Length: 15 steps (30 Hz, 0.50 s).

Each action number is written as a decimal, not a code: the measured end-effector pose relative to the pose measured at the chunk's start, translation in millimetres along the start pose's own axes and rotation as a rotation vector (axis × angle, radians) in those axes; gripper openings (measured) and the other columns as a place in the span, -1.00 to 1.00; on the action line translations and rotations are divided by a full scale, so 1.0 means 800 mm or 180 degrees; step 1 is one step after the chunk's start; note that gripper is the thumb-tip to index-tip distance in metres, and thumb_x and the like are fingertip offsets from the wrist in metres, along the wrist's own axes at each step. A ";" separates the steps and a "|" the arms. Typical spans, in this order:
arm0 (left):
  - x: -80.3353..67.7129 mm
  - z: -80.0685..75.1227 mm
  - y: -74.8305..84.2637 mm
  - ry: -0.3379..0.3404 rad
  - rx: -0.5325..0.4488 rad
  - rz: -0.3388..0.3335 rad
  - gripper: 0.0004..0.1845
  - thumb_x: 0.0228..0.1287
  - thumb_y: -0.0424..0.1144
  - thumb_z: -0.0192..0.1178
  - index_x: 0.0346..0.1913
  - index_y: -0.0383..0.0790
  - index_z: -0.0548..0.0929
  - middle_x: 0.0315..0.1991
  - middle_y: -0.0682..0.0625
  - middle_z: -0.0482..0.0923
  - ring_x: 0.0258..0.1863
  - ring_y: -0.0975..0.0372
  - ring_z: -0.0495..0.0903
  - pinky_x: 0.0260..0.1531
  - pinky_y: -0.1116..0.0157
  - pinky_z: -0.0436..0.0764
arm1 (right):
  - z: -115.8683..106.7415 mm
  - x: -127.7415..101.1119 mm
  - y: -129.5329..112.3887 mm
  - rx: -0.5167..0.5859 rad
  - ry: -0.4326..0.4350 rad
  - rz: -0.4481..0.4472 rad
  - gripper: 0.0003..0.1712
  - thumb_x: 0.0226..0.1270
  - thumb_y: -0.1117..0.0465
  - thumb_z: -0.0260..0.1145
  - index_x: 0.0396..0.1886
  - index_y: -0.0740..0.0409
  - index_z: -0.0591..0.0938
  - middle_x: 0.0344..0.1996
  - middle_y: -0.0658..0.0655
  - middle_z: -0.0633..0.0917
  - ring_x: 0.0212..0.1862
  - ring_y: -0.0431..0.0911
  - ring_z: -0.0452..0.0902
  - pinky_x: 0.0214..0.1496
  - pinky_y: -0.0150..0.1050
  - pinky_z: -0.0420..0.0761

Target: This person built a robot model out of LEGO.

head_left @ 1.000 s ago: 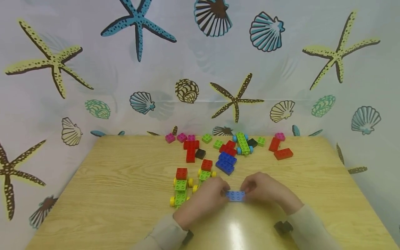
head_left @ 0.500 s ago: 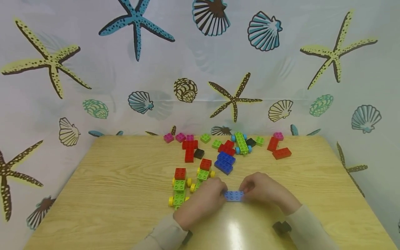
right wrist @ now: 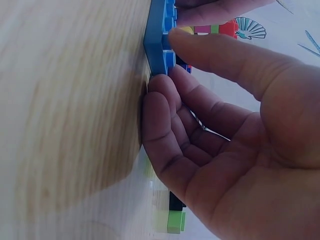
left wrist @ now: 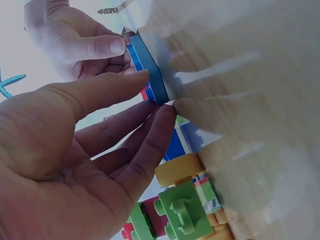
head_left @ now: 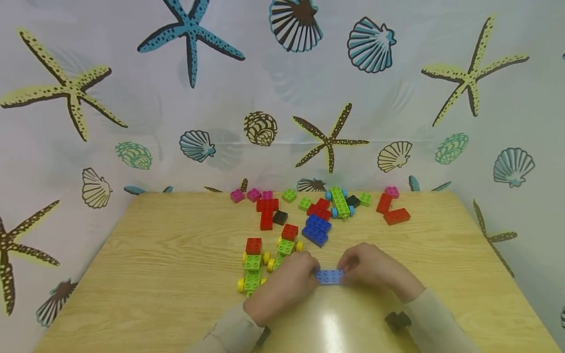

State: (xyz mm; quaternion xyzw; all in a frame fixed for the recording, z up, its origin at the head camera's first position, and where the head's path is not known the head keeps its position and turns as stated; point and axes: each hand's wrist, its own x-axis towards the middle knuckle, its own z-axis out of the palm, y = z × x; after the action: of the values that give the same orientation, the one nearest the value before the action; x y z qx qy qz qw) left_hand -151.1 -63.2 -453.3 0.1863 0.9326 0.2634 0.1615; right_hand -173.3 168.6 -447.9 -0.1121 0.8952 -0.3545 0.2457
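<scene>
A light blue building brick, two studs wide, lies flat at the tabletop between both hands in the head view. My left hand pinches its left end; in the left wrist view the thumb lies along the brick's edge and fingertips meet its end. At the opposite end, my right hand pinches it too. The right wrist view shows that thumb over the studs, the other fingers curled at the end. Just beyond the left forearm stand two green cars with yellow wheels and red bricks on top.
Behind the hands lie two dark blue bricks. Farther back are red bricks, a green car base with blue wheels, black bricks, and small green and pink bricks. A patterned curtain borders the wooden table.
The head view has shifted slightly, moving the whole scene a little left. Both hands keep the same hold on the light blue brick.
</scene>
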 end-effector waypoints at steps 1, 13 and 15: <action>0.000 0.000 0.000 0.0001 -0.0004 0.0001 -0.74 0.44 -0.35 0.46 0.12 -0.28 0.88 -0.02 -0.05 0.81 -0.10 0.22 0.66 0.17 0.14 0.80 | 0.000 0.000 0.000 0.0006 -0.0001 0.0008 -0.84 0.34 0.31 0.61 -0.13 0.04 0.87 -0.23 0.01 0.82 -0.14 -0.08 0.65 0.06 -0.10 0.74; -0.003 -0.001 0.001 -0.0035 -0.0058 0.0060 -0.65 0.43 -0.33 0.46 0.22 -0.26 0.84 0.08 -0.06 0.79 0.07 0.16 0.69 0.28 0.08 0.75 | -0.031 0.002 0.020 0.0126 0.0176 -0.0079 -0.73 0.43 0.19 0.59 0.07 0.08 0.84 -0.10 0.03 0.84 -0.07 -0.07 0.69 0.09 -0.15 0.76; -0.002 -0.001 0.002 -0.0054 -0.0069 0.0081 -0.63 0.42 -0.34 0.46 0.24 -0.25 0.83 0.12 -0.06 0.80 0.12 0.15 0.71 0.31 0.07 0.75 | -0.050 0.003 0.031 0.0131 0.0395 -0.0145 -0.69 0.48 0.17 0.56 0.14 0.13 0.82 -0.08 0.06 0.84 -0.04 -0.06 0.69 0.07 -0.19 0.74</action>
State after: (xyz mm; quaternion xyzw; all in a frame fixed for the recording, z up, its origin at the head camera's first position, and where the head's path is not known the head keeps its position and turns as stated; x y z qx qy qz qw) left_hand -149.3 -62.9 -451.4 0.1986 0.9259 0.2739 0.1680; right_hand -196.5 208.4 -440.7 -0.1051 0.8985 -0.3846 0.1838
